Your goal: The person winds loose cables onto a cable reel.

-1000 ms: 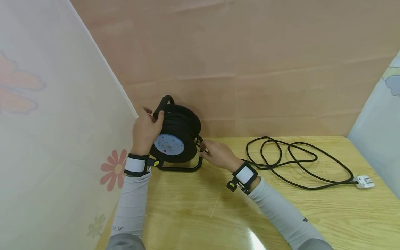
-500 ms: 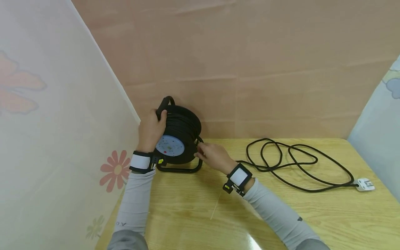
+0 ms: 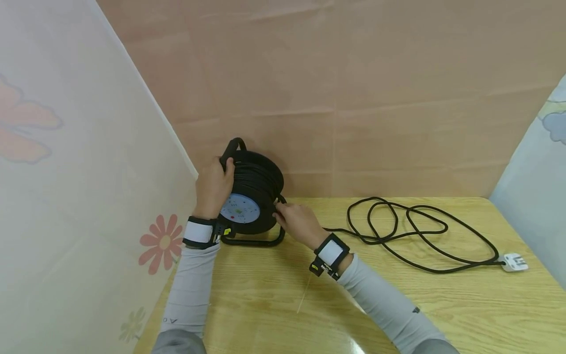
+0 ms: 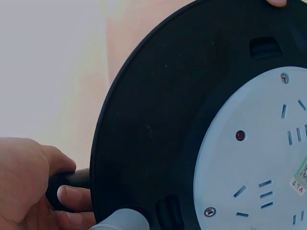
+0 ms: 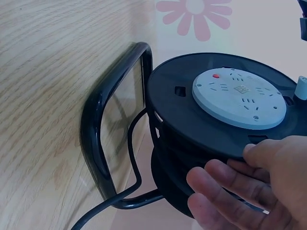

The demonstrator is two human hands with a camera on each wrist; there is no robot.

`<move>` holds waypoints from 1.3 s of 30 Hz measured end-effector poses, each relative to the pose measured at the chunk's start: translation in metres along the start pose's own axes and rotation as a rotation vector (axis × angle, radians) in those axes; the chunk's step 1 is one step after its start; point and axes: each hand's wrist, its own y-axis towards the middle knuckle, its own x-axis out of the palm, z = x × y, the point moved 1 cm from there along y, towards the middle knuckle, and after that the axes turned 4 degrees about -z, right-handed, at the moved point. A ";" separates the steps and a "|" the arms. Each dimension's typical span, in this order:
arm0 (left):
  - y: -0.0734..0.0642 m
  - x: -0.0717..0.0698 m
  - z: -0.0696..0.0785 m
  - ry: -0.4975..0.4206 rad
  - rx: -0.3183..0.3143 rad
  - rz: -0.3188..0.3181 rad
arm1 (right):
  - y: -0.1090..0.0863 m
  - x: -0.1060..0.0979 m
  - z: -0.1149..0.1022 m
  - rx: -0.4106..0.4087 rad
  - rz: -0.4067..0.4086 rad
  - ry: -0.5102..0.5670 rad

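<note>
A black cable reel with a pale blue socket plate stands on its tubular frame at the table's left back. My left hand grips the reel's handle, thumb and fingers around it in the left wrist view. At the right side of the reel, my right hand holds the disc's rim. In the right wrist view its thumb lies on the edge, with curled fingers beneath. The black cable leaves the reel through the frame's opening.
Loose cable lies in loops on the wooden table, ending at a white plug on the right. A flowered white panel stands close on the left. Brown sheeting backs the table.
My left hand has wrapped its fingers around the handle. My right hand has moved slightly left, from beside the frame's tube onto the rim. The reel stays in place.
</note>
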 end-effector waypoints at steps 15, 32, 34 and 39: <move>-0.006 0.004 0.007 0.015 0.033 -0.001 | -0.005 -0.007 -0.001 0.021 0.033 -0.050; -0.014 0.009 0.020 -0.053 0.063 0.010 | -0.021 -0.017 0.002 0.008 0.087 -0.073; -0.015 0.010 0.024 -0.062 0.068 0.006 | -0.024 -0.019 0.003 0.013 0.086 -0.072; -0.019 0.012 0.031 -0.090 0.091 -0.006 | -0.030 -0.021 0.007 0.016 0.081 -0.074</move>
